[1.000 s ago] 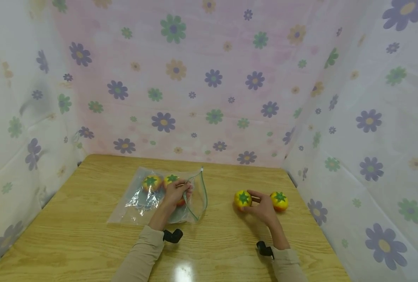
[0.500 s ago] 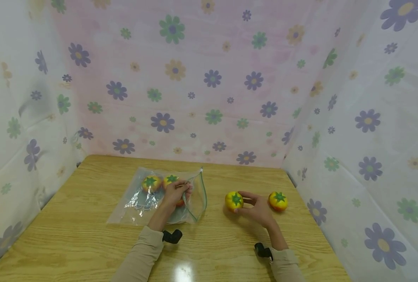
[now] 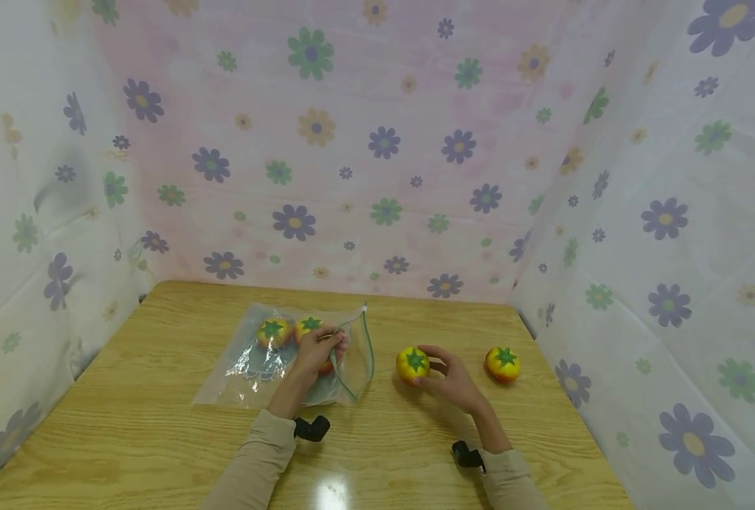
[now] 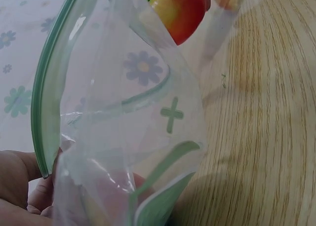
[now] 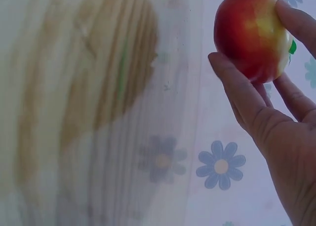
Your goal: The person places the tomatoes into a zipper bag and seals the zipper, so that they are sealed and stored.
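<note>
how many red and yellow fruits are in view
5: one fruit in the right hand, another on the table; in the bag, one at left, one beside it, one mostly hidden by the left hand. More may be hidden.

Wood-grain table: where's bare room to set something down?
Bare table left of the clear plastic zip bag; between the round yellow-red fruit in the right hand and the pink flowered backdrop. Crowded: bag mouth, between left hand and fruit.

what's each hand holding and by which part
Right hand: a yellow-red fruit, by its sides. Left hand: the clear zip bag, by the edge of its open mouth.
</note>
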The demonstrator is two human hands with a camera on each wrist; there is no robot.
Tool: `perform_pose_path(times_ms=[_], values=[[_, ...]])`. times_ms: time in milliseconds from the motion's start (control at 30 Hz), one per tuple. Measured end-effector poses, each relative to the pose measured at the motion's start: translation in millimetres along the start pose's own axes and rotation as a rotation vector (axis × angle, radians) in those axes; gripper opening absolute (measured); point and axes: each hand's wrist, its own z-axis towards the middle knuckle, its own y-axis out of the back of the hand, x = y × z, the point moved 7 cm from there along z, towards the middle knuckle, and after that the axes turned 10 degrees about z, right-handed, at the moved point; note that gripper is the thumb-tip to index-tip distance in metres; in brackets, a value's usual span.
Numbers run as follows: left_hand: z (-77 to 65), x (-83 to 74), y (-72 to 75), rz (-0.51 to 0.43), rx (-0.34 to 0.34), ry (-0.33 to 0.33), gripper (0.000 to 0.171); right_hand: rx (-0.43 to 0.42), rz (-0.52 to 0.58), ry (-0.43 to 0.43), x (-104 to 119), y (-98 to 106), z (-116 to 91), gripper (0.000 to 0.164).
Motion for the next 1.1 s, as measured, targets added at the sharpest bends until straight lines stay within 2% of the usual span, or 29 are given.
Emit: perform_pose_path(times_ms=[200,533,733,1100], values=[[-0.3,0.7,-1.3,-0.014,-0.001,-0.004,0.019,0.015,0.043,0.02,2.6,-11.7,2.8,0.067],[-4.0,1.1,-2.7,-0.029,0.001,-0.003,0.02,0.063,0.055,0.087,6.6,-30.9,8.7,0.067],[-2.6,2.6,-2.9,-0.014,0.008,-0.007,0.022,0.081,0.06,0.078,10.4,-39.5,12.4,0.065],[-2.3,2.7,-2.1,-0.02,0.03,0.016,0.024,0.111,0.08,0.124,22.7,-63.3,28.6,0.06]])
